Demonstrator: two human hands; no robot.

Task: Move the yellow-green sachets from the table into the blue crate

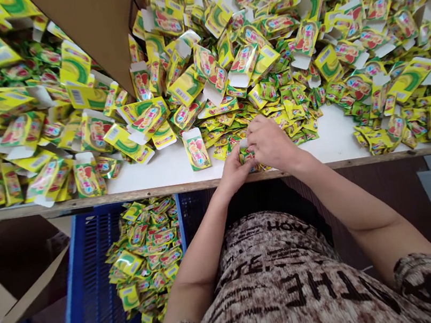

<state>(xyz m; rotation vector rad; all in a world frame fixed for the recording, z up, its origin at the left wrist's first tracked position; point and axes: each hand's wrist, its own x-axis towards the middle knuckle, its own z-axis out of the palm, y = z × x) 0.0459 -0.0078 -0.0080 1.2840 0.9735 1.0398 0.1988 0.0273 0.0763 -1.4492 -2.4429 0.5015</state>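
While glossy yellow-and-green boxes (139,116) sprawl in loose heaps across the smooth white desk (148,177), the person before me works on one small box (247,152), right by the worn wooden edge. It is thin folded card with a pale flap, mostly hidden by fingers. Crinkled little packets (214,129), soft and shiny, are piled just beyond the knuckles, and near the left hand (235,170) another oblong box (196,151) shows its open white flap. A broad sheet of matte brown cardboard (98,28) slants across the heap further left; below the desk, a slatted blue plastic crate (74,301) carries a mound of similar packs (162,239).

Both bare forearms angle inward from a mottled, lettered shirt (282,281), bringing the hands together. The left grip is clamped on the small box from the side; the right hand (273,143) arches over it, fingers curled and closed on the flap end.
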